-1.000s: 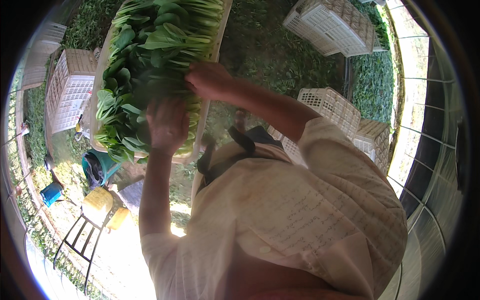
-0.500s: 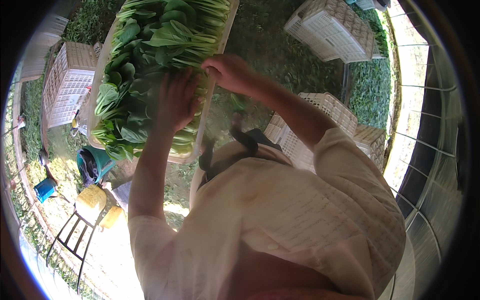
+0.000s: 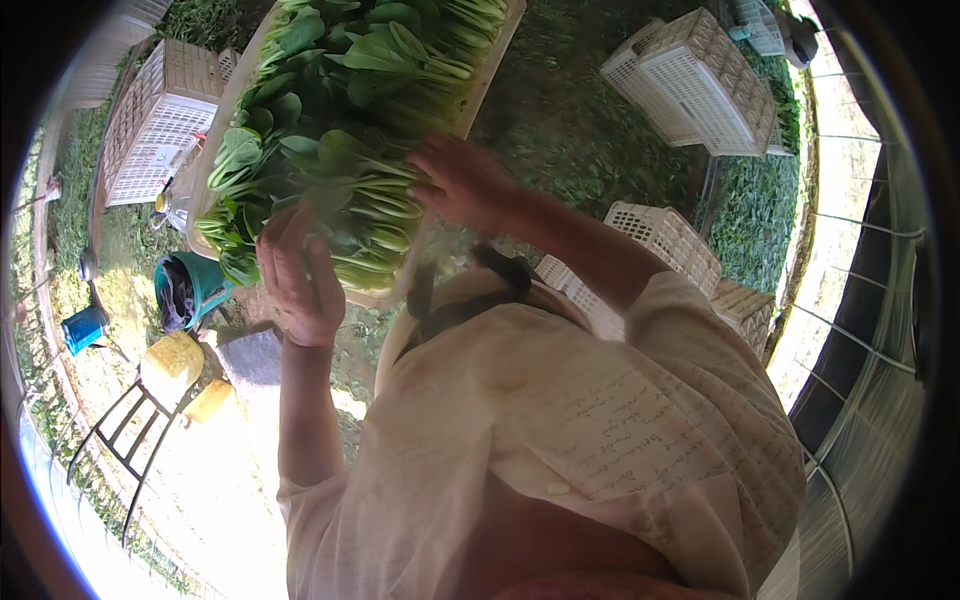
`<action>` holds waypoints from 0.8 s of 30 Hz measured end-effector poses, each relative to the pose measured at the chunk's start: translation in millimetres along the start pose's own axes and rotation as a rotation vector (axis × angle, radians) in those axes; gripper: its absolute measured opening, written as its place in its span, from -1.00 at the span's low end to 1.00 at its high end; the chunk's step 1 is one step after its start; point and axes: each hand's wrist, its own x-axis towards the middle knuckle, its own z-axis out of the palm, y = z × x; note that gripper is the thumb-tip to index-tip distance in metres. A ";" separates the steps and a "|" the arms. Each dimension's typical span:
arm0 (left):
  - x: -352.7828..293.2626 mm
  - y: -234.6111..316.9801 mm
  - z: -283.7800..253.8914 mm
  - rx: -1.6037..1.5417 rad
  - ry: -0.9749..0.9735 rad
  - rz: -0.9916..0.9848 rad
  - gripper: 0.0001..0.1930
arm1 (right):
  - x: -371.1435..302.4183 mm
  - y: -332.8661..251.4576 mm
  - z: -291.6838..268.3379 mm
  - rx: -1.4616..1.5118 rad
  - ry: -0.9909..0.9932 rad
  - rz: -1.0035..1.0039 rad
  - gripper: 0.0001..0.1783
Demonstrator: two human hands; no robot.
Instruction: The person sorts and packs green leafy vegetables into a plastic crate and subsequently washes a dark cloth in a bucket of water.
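A long pale plastic crate (image 3: 492, 62) in front of me is packed with leafy greens (image 3: 385, 190), broad dark leaves on pale green stems. Most stem ends point to the crate's right side. At its near left corner, my left hand (image 3: 300, 285) rests against the leaves, thumb and fingers apart. Over by the right rim, the bent fingers of my right hand (image 3: 462, 182) close on the stem ends of a bunch. That bunch lies across the pile between both hands. Some fingertips are blurred or lost among the leaves.
White lattice crates stand at the left (image 3: 165, 120), far right (image 3: 700, 80) and beside my right arm (image 3: 665, 240). Nearer on the left are a teal bucket (image 3: 205, 285), a blue container (image 3: 84, 328), yellow jugs (image 3: 172, 365) and a dark metal frame (image 3: 125, 450).
My left hand has drawn back toward me and left, from the middle of the greens to the near left corner. My right hand has moved from the crate's rim onto the stem ends.
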 end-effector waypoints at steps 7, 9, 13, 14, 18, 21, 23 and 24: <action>-78.4 4.4 -19.4 0.104 -0.372 -0.136 -0.62 | 10.6 19.0 2.1 0.121 0.087 0.195 -0.70; -82.2 4.3 -16.3 0.118 -0.408 -0.139 -0.61 | 19.4 18.8 -7.7 0.230 0.067 0.280 -0.68; -95.5 0.5 -10.9 0.167 -0.439 -0.140 -0.65 | 43.5 12.7 -43.3 0.518 0.032 0.351 -0.70; -96.5 0.1 -11.2 0.170 -0.448 -0.134 -0.66 | 45.7 18.1 -41.3 0.325 0.079 0.230 -0.70; -86.9 0.0 -14.2 0.139 -0.456 -0.055 -0.69 | 32.9 51.0 -23.0 -0.127 0.073 0.066 -0.70; -88.5 -3.1 -17.9 0.118 -0.455 -0.029 -0.71 | 31.5 53.6 -22.1 -0.113 -0.034 0.136 -0.70; -90.7 -1.2 -22.2 0.128 -0.433 -0.018 -0.73 | 30.1 48.5 -18.3 -0.078 -0.077 0.133 -0.69; -91.5 -0.9 -23.8 0.132 -0.426 -0.010 -0.74 | 26.6 47.7 -13.3 -0.066 -0.088 0.116 -0.69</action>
